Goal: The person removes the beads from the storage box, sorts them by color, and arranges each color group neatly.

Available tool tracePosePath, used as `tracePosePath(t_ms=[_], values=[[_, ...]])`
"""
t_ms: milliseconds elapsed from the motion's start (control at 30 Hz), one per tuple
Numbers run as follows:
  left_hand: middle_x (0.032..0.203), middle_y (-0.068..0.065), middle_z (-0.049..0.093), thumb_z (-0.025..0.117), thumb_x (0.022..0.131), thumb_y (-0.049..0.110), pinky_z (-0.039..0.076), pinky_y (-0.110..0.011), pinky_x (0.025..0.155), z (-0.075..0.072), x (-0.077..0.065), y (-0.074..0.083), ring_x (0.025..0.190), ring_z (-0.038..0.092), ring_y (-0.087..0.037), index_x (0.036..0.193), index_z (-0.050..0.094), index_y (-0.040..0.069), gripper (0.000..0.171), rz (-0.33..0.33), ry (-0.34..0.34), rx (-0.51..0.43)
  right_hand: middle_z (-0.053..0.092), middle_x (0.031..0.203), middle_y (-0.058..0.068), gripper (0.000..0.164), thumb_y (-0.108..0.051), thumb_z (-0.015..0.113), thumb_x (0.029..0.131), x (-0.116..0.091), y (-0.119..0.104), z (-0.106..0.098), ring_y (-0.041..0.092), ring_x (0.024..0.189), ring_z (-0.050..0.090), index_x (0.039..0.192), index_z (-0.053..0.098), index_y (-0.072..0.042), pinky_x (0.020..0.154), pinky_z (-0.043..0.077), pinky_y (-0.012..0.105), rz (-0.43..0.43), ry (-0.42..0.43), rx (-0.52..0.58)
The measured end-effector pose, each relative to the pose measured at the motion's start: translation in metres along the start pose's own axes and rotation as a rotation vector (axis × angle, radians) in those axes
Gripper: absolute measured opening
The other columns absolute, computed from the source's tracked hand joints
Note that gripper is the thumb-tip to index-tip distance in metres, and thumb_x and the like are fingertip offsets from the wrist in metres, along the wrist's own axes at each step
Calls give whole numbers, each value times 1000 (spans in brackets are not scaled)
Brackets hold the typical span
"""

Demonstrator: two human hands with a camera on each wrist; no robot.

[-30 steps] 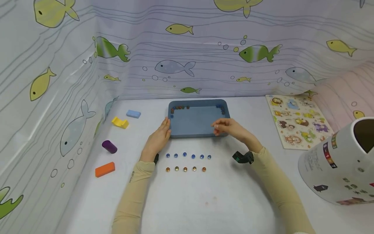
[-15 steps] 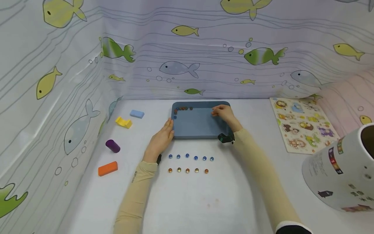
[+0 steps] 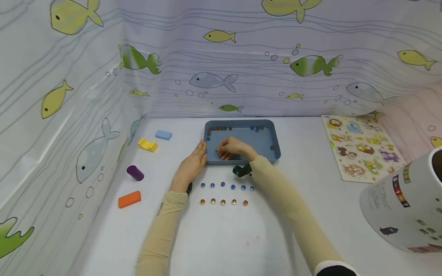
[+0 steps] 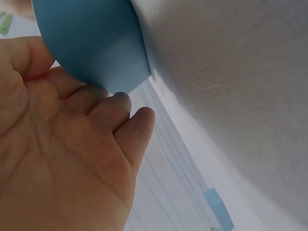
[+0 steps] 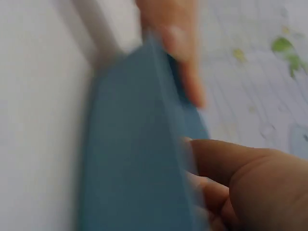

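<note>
A blue-grey tray [image 3: 241,162] holds several small glass marbles, some by its back-left corner [image 3: 221,128], others near the back right [image 3: 257,128], and a lone brown marble [image 3: 272,147] by the right wall. My left hand [image 3: 189,165] rests its extended fingers along the tray's left wall; in the left wrist view its fingertips [image 4: 120,103] touch the tray's corner. My right hand [image 3: 235,147] is inside the tray's front-left part, fingers bent downward. The tray wall hides its fingertips in the right wrist view, so whether they pinch a marble cannot be made out.
In front of the tray lie a row of blue marbles [image 3: 222,184] and a row of amber marbles [image 3: 223,202]. Leftward are a blue block [image 3: 163,135], yellow block [image 3: 147,145], purple cylinder [image 3: 135,173] and orange block [image 3: 129,199]. An animal puzzle board [image 3: 362,147] and white cylinder [image 3: 402,207] stand right.
My right hand has gone from the tray's front right, over its back right, to the front left. The marbles at the tray's right have shifted and spread. The left hand stays against the tray.
</note>
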State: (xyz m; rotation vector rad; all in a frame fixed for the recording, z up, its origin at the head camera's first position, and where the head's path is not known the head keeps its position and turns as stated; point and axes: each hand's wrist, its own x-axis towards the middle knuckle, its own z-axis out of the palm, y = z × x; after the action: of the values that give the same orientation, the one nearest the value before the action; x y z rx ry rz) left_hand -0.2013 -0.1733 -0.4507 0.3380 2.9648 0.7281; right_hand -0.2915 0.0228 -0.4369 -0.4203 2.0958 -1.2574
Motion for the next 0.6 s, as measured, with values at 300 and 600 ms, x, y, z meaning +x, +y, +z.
tracePosePath(t_ms=[300, 600], values=[[163, -8, 14, 34, 106, 27, 31, -46, 118, 2, 0, 3, 148, 23, -26, 154, 21, 5, 54, 9, 5, 13, 71, 115, 11, 27, -20, 63, 94, 13, 3, 23, 16, 102, 64, 115, 70, -4, 95, 51, 29, -94, -68, -174], [163, -8, 13, 34, 106, 27, 31, -47, 118, 1, -1, 1, 148, 23, -27, 154, 20, 5, 55, 7, 2, 15, 67, 116, 21, 32, -15, 52, 101, 23, -1, 25, 12, 86, 69, 124, 58, 5, 89, 58, 31, -8, -81, 176]])
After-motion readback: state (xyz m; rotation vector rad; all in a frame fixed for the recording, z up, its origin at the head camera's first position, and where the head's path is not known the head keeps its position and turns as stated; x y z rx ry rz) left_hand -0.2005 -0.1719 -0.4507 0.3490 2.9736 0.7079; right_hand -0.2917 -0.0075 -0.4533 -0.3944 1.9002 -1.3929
